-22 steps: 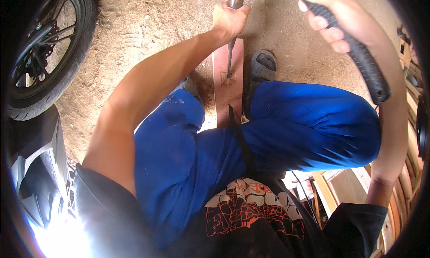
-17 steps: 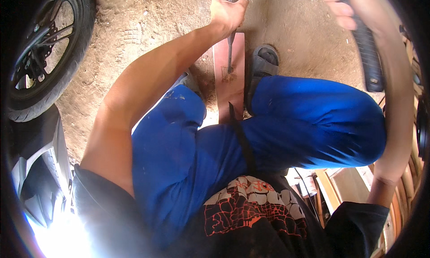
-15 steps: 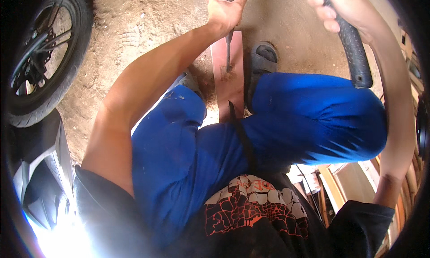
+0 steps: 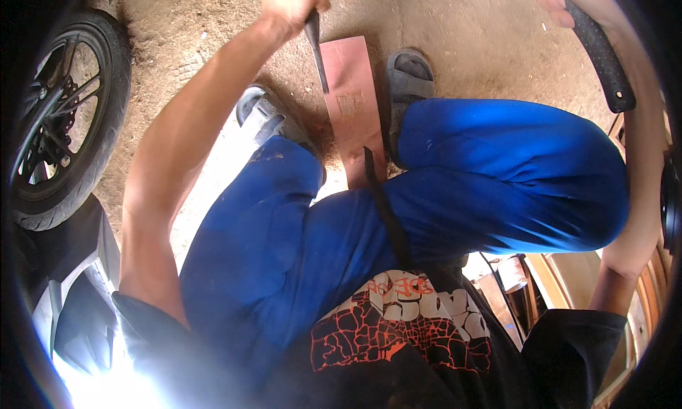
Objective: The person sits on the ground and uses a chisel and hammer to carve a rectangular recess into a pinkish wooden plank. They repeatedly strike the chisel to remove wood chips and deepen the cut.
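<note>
My left hand [image 4: 291,5] grips a dark metal chisel [image 4: 315,50] at the upper middle, its tip at the left side of a reddish-pink board [image 4: 355,132], above a rough, roughly square cut patch [image 4: 349,103]. The board lies lengthwise between my feet, and a dark strap [image 4: 387,217] runs from it over my blue trousers. My right hand [image 4: 565,4] is closed round the black speckled handle [image 4: 597,61] of a tool at the upper right; the tool's head is out of view.
A black motorbike wheel [image 4: 35,189] and dark bodywork [image 4: 78,253] are at the left. My grey sandals [image 4: 412,78] rest on the dusty floor [image 4: 483,54] either side of the board. Wooden pieces and a pale cylindrical container [image 4: 511,274] sit at the lower right.
My left hand has moved up and left with the chisel, whose tip has left the cut patch. My right hand has moved up and right with the black-handled tool.
</note>
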Demonstrator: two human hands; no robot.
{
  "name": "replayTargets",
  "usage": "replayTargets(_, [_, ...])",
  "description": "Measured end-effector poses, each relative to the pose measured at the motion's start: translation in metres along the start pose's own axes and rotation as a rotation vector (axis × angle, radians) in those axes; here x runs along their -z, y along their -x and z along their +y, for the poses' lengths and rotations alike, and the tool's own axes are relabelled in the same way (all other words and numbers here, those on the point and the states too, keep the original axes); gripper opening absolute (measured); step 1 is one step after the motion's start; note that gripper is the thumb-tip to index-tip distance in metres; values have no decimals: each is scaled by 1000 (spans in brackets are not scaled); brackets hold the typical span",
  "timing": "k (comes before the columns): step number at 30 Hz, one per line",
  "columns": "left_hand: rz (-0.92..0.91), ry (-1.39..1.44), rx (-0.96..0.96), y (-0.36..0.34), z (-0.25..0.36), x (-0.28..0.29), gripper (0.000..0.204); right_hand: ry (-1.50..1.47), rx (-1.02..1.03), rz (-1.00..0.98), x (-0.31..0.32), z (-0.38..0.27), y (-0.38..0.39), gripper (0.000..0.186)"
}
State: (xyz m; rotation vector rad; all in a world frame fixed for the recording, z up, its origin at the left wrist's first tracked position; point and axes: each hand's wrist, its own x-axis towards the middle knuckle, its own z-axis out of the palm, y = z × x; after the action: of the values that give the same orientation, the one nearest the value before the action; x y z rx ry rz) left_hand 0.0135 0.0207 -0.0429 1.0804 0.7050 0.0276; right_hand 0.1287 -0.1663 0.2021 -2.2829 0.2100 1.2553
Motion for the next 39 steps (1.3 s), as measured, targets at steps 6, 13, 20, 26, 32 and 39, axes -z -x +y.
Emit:
replayTargets(6, [36, 122, -114, 15, 11, -3, 28, 222, -20, -90, 10, 44, -21, 30])
replayTargets(13, [8, -9, -167, 30, -14, -31, 26, 201, -115, -45, -5, 43, 17, 29])
replayTargets(20, [-10, -1, -175, 31, -23, -30, 26, 244, -58, 43, -4, 51, 18, 30])
replayTargets(26, [52, -34, -157, 22, -25, -34, 26, 221, -15, 8, -5, 35, 30, 32])
replayTargets(32, [74, -25, -50, 9, -27, -40, 28, 205, 32, 60, -14, 12, 25, 36])
replayTargets(39, [20, -148, -36, 4, -29, -44, 25, -12, 277, -77, -18, -18, 18, 34])
